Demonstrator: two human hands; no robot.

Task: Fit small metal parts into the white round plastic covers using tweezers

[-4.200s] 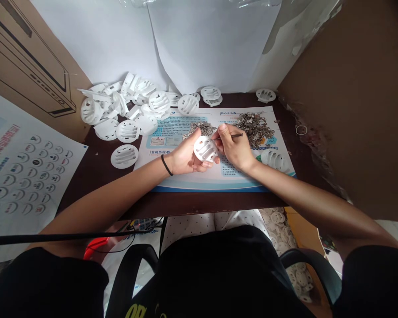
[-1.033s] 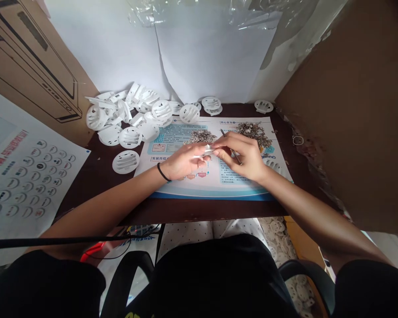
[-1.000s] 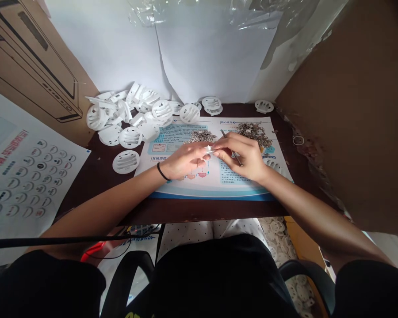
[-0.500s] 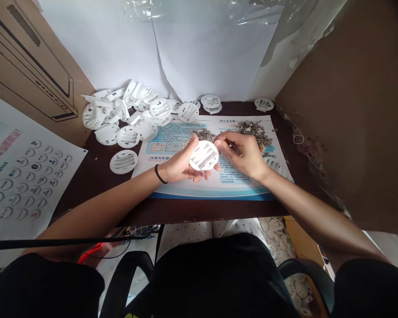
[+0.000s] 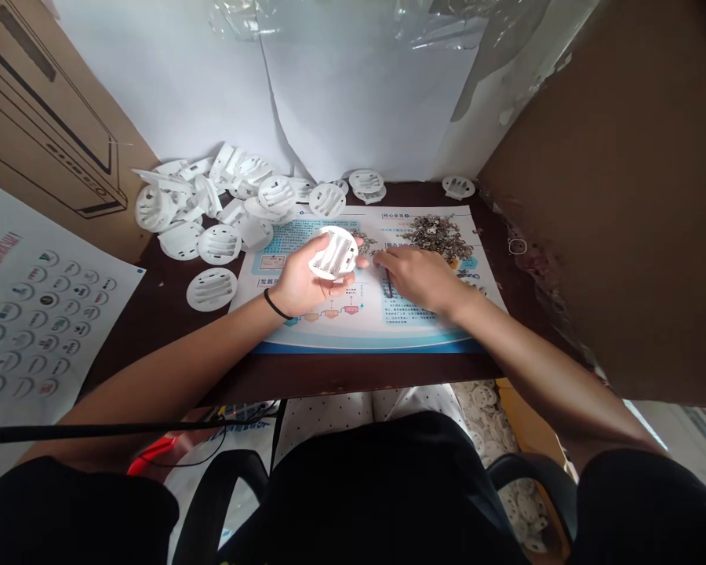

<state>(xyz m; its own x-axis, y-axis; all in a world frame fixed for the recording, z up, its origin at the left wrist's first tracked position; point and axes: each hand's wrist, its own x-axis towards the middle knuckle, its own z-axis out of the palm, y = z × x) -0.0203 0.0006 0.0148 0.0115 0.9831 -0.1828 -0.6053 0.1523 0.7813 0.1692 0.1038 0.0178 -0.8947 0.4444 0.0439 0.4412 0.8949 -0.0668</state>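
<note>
My left hand [image 5: 300, 281] is closed around a white round plastic battery holder [image 5: 334, 255], raised above the printed sheet. Its grooved side faces up, with the thumb across the left rim. Just right of it, my right hand [image 5: 427, 278] is low over the sheet, palm down, with its fingers bent together. Those fingertips are beside a small heap of metal pieces [image 5: 365, 242], and whatever they pinch is too small to make out. Behind the right hand lies a larger heap of small metal contacts [image 5: 441, 237].
Many similar white holders are piled [image 5: 203, 200] at the back left. One holder [image 5: 212, 289] lies left of the printed sheet [image 5: 353, 333], another [image 5: 458, 187] at the back right. Cardboard walls [image 5: 600, 204] flank the dark table. More white parts [image 5: 482, 416] lie below its edge.
My left hand has moved left and slightly up with the battery holder, away from my right hand. My right hand has lowered from beside the holder toward the small metal heap.
</note>
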